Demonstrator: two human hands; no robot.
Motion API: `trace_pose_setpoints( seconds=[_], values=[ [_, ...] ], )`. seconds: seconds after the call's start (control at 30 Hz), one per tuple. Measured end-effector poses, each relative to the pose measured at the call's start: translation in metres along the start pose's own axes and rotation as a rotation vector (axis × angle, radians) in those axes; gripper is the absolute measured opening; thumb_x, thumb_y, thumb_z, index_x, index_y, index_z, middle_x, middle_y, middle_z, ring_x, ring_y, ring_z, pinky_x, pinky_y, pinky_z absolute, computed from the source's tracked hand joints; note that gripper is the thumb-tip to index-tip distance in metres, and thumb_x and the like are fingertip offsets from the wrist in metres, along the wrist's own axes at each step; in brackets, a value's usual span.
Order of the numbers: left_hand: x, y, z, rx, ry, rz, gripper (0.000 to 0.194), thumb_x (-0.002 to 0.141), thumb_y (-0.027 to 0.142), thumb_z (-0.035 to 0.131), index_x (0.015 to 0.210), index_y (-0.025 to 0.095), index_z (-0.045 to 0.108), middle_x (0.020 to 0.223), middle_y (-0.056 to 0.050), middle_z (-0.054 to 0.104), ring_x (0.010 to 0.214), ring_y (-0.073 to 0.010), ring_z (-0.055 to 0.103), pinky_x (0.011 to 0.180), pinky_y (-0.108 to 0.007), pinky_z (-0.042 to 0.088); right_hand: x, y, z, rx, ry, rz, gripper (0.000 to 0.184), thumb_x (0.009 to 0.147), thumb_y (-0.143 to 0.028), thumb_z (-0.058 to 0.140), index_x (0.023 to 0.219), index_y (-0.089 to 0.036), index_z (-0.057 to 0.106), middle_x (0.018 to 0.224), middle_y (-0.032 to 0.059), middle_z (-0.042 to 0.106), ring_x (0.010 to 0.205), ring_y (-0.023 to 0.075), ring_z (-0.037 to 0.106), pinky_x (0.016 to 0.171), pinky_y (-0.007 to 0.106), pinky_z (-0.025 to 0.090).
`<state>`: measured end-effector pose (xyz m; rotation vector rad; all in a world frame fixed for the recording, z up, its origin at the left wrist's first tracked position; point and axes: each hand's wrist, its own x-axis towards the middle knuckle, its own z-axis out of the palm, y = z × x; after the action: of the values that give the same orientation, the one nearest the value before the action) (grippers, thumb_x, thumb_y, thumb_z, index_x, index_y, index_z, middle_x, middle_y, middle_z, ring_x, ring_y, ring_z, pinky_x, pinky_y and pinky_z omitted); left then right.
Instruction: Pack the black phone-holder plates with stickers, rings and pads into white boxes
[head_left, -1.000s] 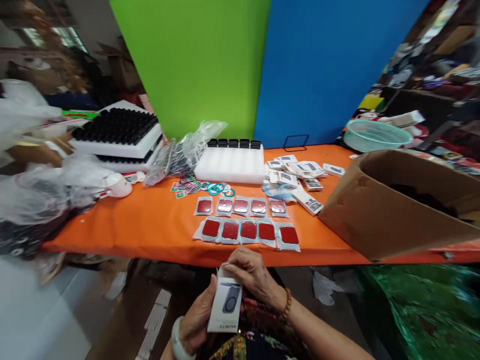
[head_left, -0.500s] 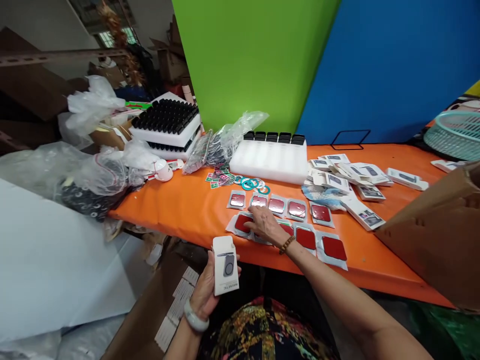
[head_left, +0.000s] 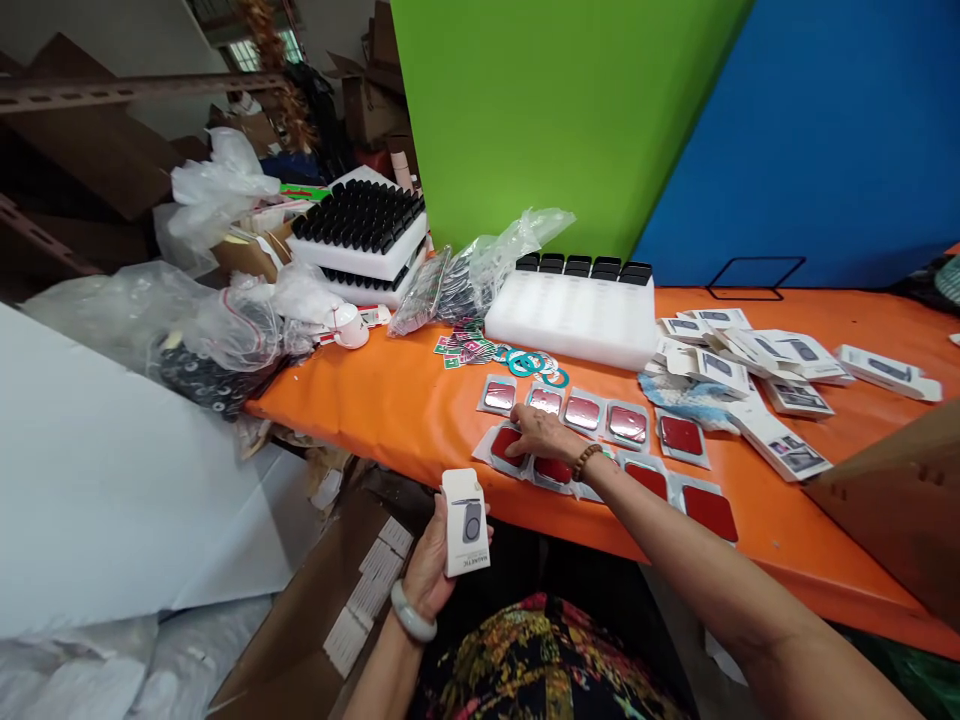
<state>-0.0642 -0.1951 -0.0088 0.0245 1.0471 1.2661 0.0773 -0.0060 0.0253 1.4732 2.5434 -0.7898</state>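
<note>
My left hand (head_left: 430, 560) is closed round a small white box (head_left: 466, 525) held upright over my lap. The box has a raised top flap, a picture of a dark device and the print "MAGNETIC". Over the left end of two rows of packets hovers my right hand (head_left: 541, 435), thumb and fingers apart, with nothing visible in it. Closest to its thumb is a front-row square red-faced packet (head_left: 507, 446) in a pale sleeve. Behind its fingertips lies a back-row packet (head_left: 499, 394). My right wrist and forearm hide part of the front row.
White boxes (head_left: 795, 350) lie piled at the right beside a brown carton (head_left: 900, 500). White foam trays (head_left: 570, 315) hold black parts. Teal rings (head_left: 525, 362), small printed cards (head_left: 465, 347) and plastic bags (head_left: 480, 275) lie on the orange table (head_left: 360, 400). Below left, a carton (head_left: 292, 610) holds white boxes.
The view has shifted, so the table things appear further right. My right hand's thumb and fingers have spread apart over the left packets. My left hand still holds the box.
</note>
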Motion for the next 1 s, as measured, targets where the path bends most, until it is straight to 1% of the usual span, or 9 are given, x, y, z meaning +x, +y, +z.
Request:
trace_pose_setpoints(
  seconds=[0.23,0.33,0.43,0.53,0.6,0.7,0.83,0.9,1.0],
  values=[
    [0.002,0.003,0.003,-0.011,0.010,-0.029,0.046,0.092,0.045,0.043,0.118,0.010,0.060,0.093,-0.013,0.073,0.068,-0.0194,0.069,0.070,-0.031,0.054,0.009,-0.003,-0.003,0.005,-0.038,0.040,0.053,0.059,-0.032,0.079,0.101,-0.011,0.056,0.112,0.0180,0.058,0.099,0.0306,0.056,0.068,0.029,0.040],
    [0.002,0.002,0.005,-0.001,-0.007,-0.030,0.046,0.091,0.046,0.046,0.117,0.011,0.062,0.094,-0.013,0.073,0.068,-0.0201,0.069,0.070,-0.031,0.053,0.012,-0.002,-0.002,0.031,-0.042,0.056,0.054,0.058,-0.032,0.080,0.101,-0.012,0.055,0.108,0.0166,0.059,0.097,0.0304,0.056,0.066,0.029,0.040],
    [0.001,0.001,0.005,0.013,-0.020,-0.028,0.045,0.089,0.046,0.049,0.116,0.012,0.062,0.095,-0.013,0.073,0.069,-0.0198,0.069,0.071,-0.030,0.053,0.013,0.001,-0.001,0.082,-0.053,0.045,0.053,0.056,-0.032,0.080,0.099,-0.013,0.054,0.102,0.0130,0.060,0.090,0.0274,0.058,0.063,0.027,0.039],
    [-0.001,0.002,0.004,-0.024,-0.034,0.026,0.047,0.089,0.047,0.050,0.117,0.011,0.061,0.095,-0.013,0.073,0.071,-0.0197,0.069,0.075,-0.031,0.053,0.011,0.003,-0.001,0.147,-0.040,0.018,0.049,0.053,-0.029,0.081,0.092,-0.016,0.053,0.100,0.0100,0.059,0.088,0.0249,0.056,0.061,0.026,0.038],
    [-0.003,0.007,0.005,-0.049,-0.072,0.072,0.052,0.086,0.050,0.053,0.119,0.010,0.060,0.091,-0.013,0.073,0.075,-0.0212,0.070,0.077,-0.032,0.053,0.008,0.003,-0.002,0.201,-0.018,-0.005,0.047,0.053,-0.026,0.081,0.089,-0.017,0.052,0.098,0.0079,0.057,0.086,0.0230,0.055,0.061,0.025,0.038],
    [-0.001,0.018,0.011,-0.004,-0.154,0.079,0.059,0.082,0.056,0.055,0.116,0.008,0.061,0.083,-0.013,0.073,0.076,-0.0233,0.069,0.074,-0.032,0.053,0.000,0.001,-0.002,0.306,0.009,-0.048,0.040,0.059,-0.021,0.074,0.090,-0.017,0.049,0.091,0.0038,0.056,0.079,0.0189,0.054,0.060,0.024,0.038],
    [0.007,0.031,0.024,0.083,-0.219,0.054,0.059,0.084,0.060,0.047,0.107,0.008,0.064,0.080,-0.013,0.073,0.069,-0.0203,0.068,0.065,-0.028,0.052,-0.014,-0.003,-0.003,0.450,0.016,-0.130,0.029,0.066,-0.020,0.066,0.089,-0.018,0.048,0.084,-0.0013,0.056,0.074,0.0148,0.054,0.061,0.023,0.042],
    [0.009,0.032,0.027,0.101,-0.250,0.032,0.059,0.086,0.061,0.043,0.102,0.009,0.065,0.078,-0.012,0.072,0.067,-0.0193,0.067,0.063,-0.027,0.051,-0.025,-0.003,-0.003,0.577,0.002,-0.170,0.031,0.066,-0.019,0.067,0.093,-0.018,0.051,0.084,-0.0020,0.057,0.074,0.0145,0.055,0.063,0.024,0.044],
    [0.006,0.027,0.027,0.087,-0.315,-0.043,0.063,0.085,0.065,0.039,0.099,0.010,0.066,0.077,-0.012,0.072,0.067,-0.0200,0.068,0.062,-0.028,0.052,-0.041,-0.001,-0.001,0.875,-0.023,-0.190,0.046,0.062,-0.017,0.069,0.106,-0.019,0.055,0.090,-0.0010,0.060,0.077,0.0149,0.057,0.067,0.026,0.048]
  ],
)
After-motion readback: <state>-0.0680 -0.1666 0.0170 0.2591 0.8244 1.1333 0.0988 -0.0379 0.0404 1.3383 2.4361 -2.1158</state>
